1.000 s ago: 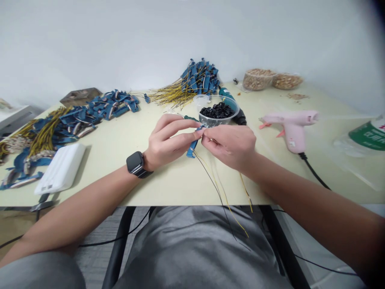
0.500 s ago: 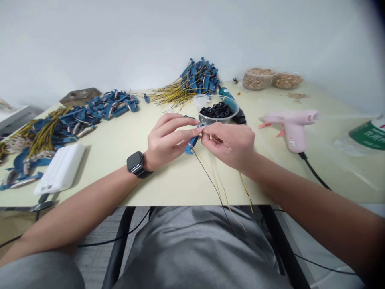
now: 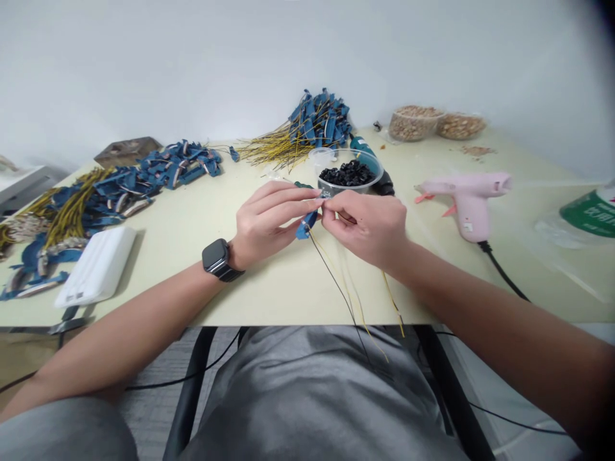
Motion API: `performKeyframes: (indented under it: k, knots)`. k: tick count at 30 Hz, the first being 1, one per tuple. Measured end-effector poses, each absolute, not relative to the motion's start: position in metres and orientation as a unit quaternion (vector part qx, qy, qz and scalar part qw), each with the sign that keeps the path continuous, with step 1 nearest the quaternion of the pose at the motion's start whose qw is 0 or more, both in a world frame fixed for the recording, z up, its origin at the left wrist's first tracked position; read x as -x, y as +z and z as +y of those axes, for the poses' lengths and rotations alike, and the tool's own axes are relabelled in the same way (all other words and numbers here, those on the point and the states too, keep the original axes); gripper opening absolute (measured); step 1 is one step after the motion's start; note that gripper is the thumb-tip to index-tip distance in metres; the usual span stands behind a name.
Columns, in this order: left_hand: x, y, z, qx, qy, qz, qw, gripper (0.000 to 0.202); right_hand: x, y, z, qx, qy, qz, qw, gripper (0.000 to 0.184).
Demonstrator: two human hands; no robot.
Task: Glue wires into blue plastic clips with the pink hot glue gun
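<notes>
My left hand (image 3: 276, 214) is closed on a blue plastic part (image 3: 305, 226) from which thin black and yellow wires (image 3: 336, 275) trail over the table edge. My right hand (image 3: 365, 224) is pinched against the upper end of that part, its fingertips meeting those of the left hand. Whatever lies between the right fingertips is too small and covered to make out. Other yellow wire ends (image 3: 394, 301) hang below the right hand. Just behind both hands stands a clear round tub (image 3: 382, 176) of small black pieces (image 3: 348, 173).
A pink glue gun (image 3: 468, 198) lies to the right, near a green-labelled bottle (image 3: 589, 211). Wired blue parts (image 3: 319, 121) are heaped at the back, more blue parts (image 3: 177, 166) at left. A white power bank (image 3: 96, 266) lies front left. Two bags of tan bits (image 3: 416, 123) sit back right.
The blue part has tilted slightly, its lower end rising a little between my fingers. Both hands stay almost in place; the whole view has shifted very slightly.
</notes>
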State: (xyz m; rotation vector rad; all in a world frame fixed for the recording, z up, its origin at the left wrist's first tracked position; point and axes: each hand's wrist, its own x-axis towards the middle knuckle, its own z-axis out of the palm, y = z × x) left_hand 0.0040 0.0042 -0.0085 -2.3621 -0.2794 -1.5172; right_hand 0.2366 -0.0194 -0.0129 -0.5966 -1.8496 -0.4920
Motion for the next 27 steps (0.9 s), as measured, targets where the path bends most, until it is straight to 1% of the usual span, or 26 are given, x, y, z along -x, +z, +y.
performKeyframes:
  k: [3, 5, 10, 15, 22, 27]
  knots:
    - [-0.003, -0.012, 0.004, 0.832, -0.516, -0.150, 0.140, 0.023, -0.237, -0.014, -0.017, 0.263, -0.185, -0.787, 0.526, 0.019]
    - [-0.003, -0.013, 0.005, 0.836, -0.511, -0.166, 0.116, 0.022, -0.238, -0.015, -0.016, 0.267, -0.162, -0.793, 0.523, 0.018]
    - [-0.004, -0.013, 0.009, 0.836, -0.531, -0.128, 0.055, 0.030, -0.236, -0.015, -0.015, 0.269, -0.095, -0.790, 0.543, 0.013]
    - [-0.003, -0.015, 0.014, 0.841, -0.525, -0.130, 0.012, 0.035, -0.238, -0.017, -0.013, 0.291, -0.049, -0.796, 0.528, 0.012]
    - [0.000, -0.020, 0.020, 0.844, -0.488, -0.211, -0.068, 0.039, -0.239, -0.018, -0.006, 0.269, -0.028, -0.794, 0.545, 0.013]
    - [0.000, -0.022, 0.022, 0.826, -0.492, -0.250, -0.115, 0.039, -0.237, -0.019, -0.004, 0.257, 0.000, -0.791, 0.554, 0.015]
